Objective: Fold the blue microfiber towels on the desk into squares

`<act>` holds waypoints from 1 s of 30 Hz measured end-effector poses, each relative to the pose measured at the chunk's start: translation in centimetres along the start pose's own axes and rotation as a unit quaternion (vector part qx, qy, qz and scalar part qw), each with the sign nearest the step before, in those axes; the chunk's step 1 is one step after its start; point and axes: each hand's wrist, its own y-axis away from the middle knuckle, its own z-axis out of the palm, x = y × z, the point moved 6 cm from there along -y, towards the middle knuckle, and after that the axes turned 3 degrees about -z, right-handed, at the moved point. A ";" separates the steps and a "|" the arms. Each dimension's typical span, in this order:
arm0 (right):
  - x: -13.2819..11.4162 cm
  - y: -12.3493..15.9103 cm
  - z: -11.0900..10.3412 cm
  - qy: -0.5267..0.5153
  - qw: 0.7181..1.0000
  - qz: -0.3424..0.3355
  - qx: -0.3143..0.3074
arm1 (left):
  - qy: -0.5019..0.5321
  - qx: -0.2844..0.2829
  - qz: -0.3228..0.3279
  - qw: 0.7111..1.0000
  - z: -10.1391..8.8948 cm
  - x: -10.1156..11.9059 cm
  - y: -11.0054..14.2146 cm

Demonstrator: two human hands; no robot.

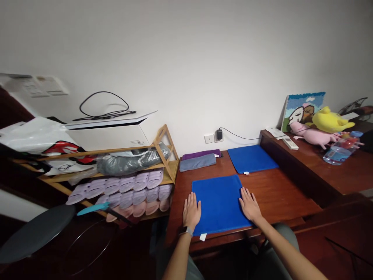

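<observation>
A blue cloth (pixel 220 204) lies spread flat on the brown wooden table (pixel 279 194), with a white tag at its near left corner. My left hand (pixel 191 212) rests flat on its left edge, fingers stretched forward. On the opposite edge lies my right hand (pixel 250 205), flat with the fingers slightly apart. Neither hand grips anything. Farther back on the table is a second blue cloth (pixel 252 158), also flat. Beside it, near the wall, a folded grey-blue cloth (pixel 198 162) lies in front of a folded purple cloth (pixel 201 154).
To the left stands a wooden rack (pixel 167 155) with several lilac and pink slippers and a white box (pixel 110 136) on top. At right, a higher desk (pixel 329 175) holds a water bottle (pixel 339 151), plush toys (pixel 314 136) and a remote control (pixel 290 144). A black charger (pixel 219 134) sits in the wall socket.
</observation>
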 end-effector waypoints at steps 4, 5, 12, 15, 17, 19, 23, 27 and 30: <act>-0.2 1.5 0.7 -0.003 1.000 -0.014 0.000 | -0.002 0.015 0.010 1.000 -1.0 0.0 0.0; -0.3 1.6 0.7 -0.003 1.000 -0.013 -0.001 | -0.001 0.022 0.021 1.000 -1.4 0.7 0.0; -0.5 1.4 0.4 -0.008 1.000 -0.010 -0.002 | 0.064 -0.022 0.173 0.983 -0.8 15.6 2.1; -0.5 1.5 0.6 -0.008 1.000 -0.013 -0.004 | 0.080 -0.066 0.202 0.974 0.9 19.5 3.1; -0.5 1.5 0.6 -0.009 1.000 -0.013 -0.003 | 0.073 -0.077 0.184 0.977 1.4 18.2 3.3; -0.5 1.6 0.6 -0.011 1.000 -0.010 -0.002 | 0.053 -0.074 0.140 0.986 1.3 14.0 3.3; -0.6 1.5 0.2 -0.013 1.000 -0.008 -0.005 | 0.004 -0.032 0.024 0.999 0.0 2.7 3.7; -0.8 1.4 -0.2 -0.006 1.000 0.003 -0.019 | -0.005 0.013 0.008 1.000 -0.7 -1.8 4.7; -0.7 2.3 -0.8 -0.001 1.000 0.005 0.001 | -0.010 0.030 0.005 0.999 -0.7 -1.2 4.9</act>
